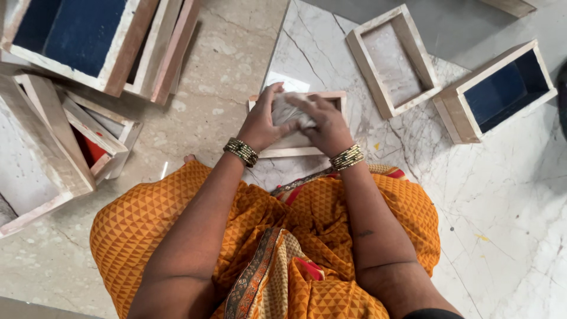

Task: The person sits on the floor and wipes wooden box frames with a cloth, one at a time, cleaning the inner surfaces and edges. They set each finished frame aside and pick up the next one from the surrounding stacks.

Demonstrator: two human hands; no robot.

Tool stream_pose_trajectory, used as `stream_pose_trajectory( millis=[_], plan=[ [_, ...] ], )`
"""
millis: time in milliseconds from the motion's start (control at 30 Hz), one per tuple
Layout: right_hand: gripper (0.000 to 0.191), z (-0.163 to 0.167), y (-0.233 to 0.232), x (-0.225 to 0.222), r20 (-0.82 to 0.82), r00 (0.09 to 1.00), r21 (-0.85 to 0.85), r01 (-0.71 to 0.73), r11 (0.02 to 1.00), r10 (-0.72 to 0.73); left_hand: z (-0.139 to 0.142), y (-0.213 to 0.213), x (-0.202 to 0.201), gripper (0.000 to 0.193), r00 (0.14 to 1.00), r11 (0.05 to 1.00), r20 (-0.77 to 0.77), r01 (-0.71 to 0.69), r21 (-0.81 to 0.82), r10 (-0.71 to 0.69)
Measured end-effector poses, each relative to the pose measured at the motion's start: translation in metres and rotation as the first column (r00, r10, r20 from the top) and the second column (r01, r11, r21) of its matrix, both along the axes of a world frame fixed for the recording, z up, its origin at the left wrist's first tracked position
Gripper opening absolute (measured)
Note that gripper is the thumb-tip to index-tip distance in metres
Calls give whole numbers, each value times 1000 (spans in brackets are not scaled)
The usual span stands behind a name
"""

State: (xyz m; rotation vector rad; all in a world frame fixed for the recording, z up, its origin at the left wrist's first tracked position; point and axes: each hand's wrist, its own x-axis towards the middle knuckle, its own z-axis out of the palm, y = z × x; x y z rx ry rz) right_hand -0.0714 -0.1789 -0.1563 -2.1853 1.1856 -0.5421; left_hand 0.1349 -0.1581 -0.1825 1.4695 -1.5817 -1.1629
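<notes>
A pale wooden tray-like box lies on the marble floor right in front of my knees. Both hands press a crumpled grey-white cloth into it. My left hand grips the cloth from the left side, fingers curled over it. My right hand covers the cloth from the right, fingers bent down on it. Both wrists wear green and gold bangles. The box's middle is hidden under my hands.
An empty pale box frame lies beyond to the right, and a blue-lined box farther right. At left stand stacked boxes, one blue-lined and one with a red inside. My orange-clad knees fill the foreground.
</notes>
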Motion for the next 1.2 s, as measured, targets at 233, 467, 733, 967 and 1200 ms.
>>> stream_pose_trajectory(
  millis=[233,467,733,967,1200],
  plan=[
    [42,-30,-42,-66,612,609,201,496,845,-504,-10,28,-34,84,666,944,674,288,163,-320],
    [45,-27,-32,-78,793,128,530,338,778,-596,-16,50,-61,9,478,909,842,415,35,-250],
    [44,-30,-47,-122,810,-140,585,121,802,-570,-15,23,-53,24,737,947,625,320,13,-257],
    [56,-36,-49,-141,819,-158,536,-133,833,-552,-17,-15,-26,53,997,977,-57,62,206,-51],
    [56,-41,-50,-122,805,-88,561,-211,800,-587,-24,-26,-11,66,937,901,-345,108,420,48]
  ],
)
